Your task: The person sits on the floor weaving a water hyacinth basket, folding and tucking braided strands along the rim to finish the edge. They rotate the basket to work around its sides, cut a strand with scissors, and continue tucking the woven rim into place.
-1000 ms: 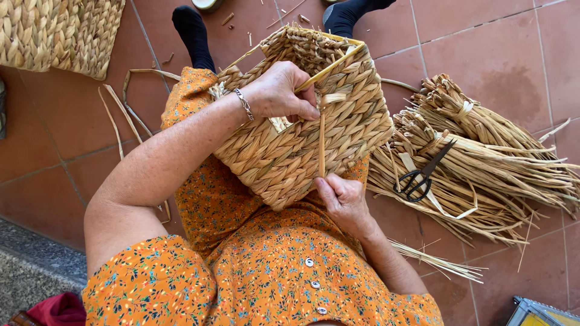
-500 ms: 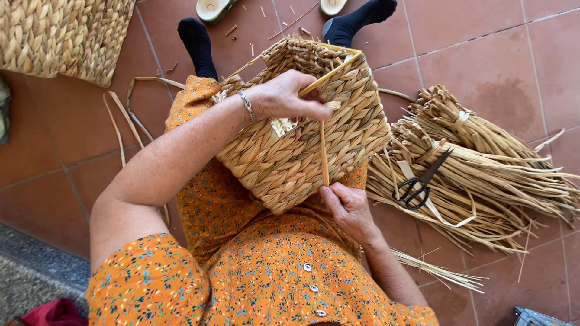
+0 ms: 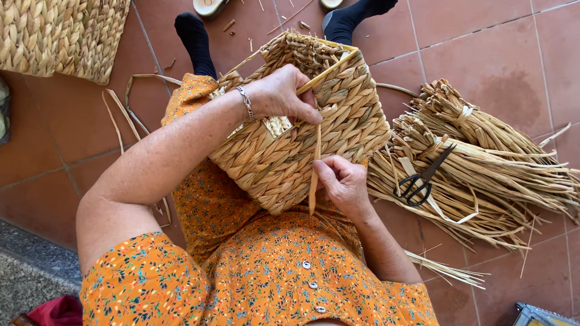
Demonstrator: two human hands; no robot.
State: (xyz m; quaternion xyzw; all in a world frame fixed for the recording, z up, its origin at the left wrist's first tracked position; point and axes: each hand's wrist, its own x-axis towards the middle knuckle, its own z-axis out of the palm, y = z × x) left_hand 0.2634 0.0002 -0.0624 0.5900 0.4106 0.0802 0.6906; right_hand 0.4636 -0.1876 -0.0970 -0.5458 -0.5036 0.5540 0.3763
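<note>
— Woven basket (image 3: 290, 127), square and unfinished, lies tilted on the person's lap, its open mouth pointing toward twelve o'clock. Where are the hands?

— Left hand (image 3: 281, 96) is curled over the upper side wall, fingers pressed closed on the rim by the yellow frame rod (image 3: 329, 69). Right hand (image 3: 344, 184), at five o'clock of the basket, pinches a flat pale strand (image 3: 315, 175) that runs up the wall to the left fingers.

— How would it handle?

— Light, I'd judge, and fairly stiff across the braided walls, with some give. The rim looks the firmest place to hold. The strand seems pliable but liable to crease or split if bent sharply, so grip it near the weave.

— Anything nearby?

— Bundles of dried rush (image 3: 483, 163) on the tiled floor at three o'clock, black scissors (image 3: 420, 178) lying on them, and another woven piece (image 3: 60, 33) at ten o'clock.
</note>
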